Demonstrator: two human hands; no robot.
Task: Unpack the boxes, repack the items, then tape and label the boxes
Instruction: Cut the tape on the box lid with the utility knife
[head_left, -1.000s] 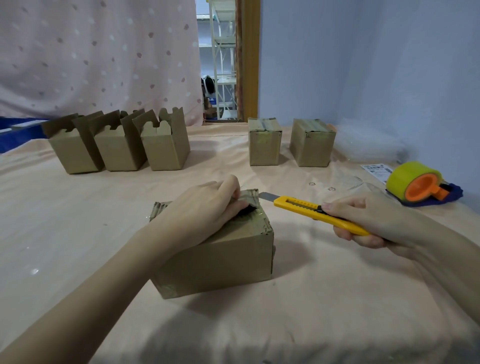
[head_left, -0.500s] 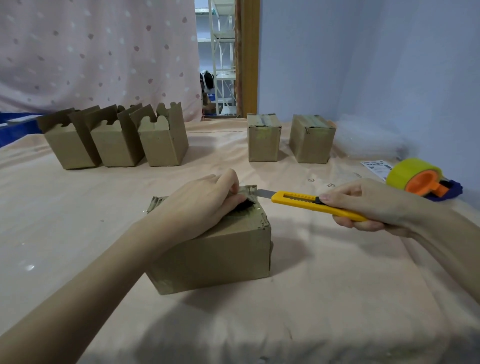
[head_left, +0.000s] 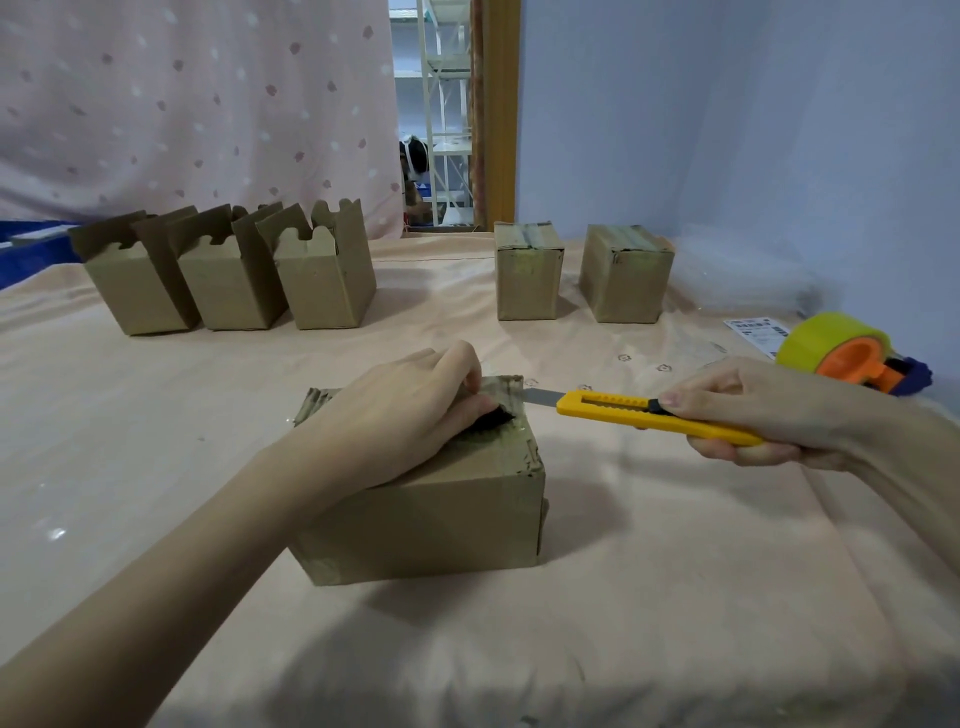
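Observation:
A taped cardboard box (head_left: 441, 514) stands on the peach cloth in front of me. My left hand (head_left: 395, 415) lies on its top, with thumb and fingers curled at the far right flap edge, where a dark gap shows. My right hand (head_left: 753, 410) grips a yellow utility knife (head_left: 613, 408) just right of the box. The thumb sits on the black slider. The short steel blade is out and its tip meets the box's top right edge.
Three open boxes (head_left: 228, 280) stand in a row at the back left, and two taped boxes (head_left: 527, 280) (head_left: 623, 280) at the back centre. A tape dispenser (head_left: 841, 348), a label sheet (head_left: 753, 330) and clear plastic wrap (head_left: 743, 270) lie at the right, by the wall.
The knife has edged left, bringing its blade tip up to the box's top right edge. My left hand keeps its place on the box top.

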